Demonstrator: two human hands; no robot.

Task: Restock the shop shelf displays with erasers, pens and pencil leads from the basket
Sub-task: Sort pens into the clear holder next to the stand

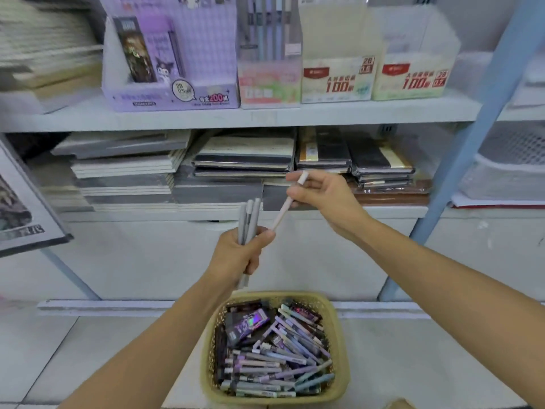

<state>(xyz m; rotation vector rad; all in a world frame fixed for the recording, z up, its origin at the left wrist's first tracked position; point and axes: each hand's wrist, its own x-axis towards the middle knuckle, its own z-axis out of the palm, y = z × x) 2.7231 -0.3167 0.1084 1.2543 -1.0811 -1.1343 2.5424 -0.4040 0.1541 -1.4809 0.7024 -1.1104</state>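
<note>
My left hand (244,250) grips a small bunch of grey pens (249,221) held upright in front of the lower shelf. My right hand (320,191) pinches a single pale pink pen (284,208), tilted, its lower tip close to my left thumb. Below them on the floor stands a yellow basket (339,343) filled with several purple and teal pens (283,361) and dark purple lead packs (246,323). On the upper shelf stand a pen display box (267,51), a purple lead display box (171,93) and two white lead boxes (336,81).
The upper shelf board (236,116) runs across the view, with a blue upright post (483,119) at the right. Stacks of notebooks (241,160) fill the lower shelf. White mesh trays (507,166) sit at the right. The floor is pale tile (44,349).
</note>
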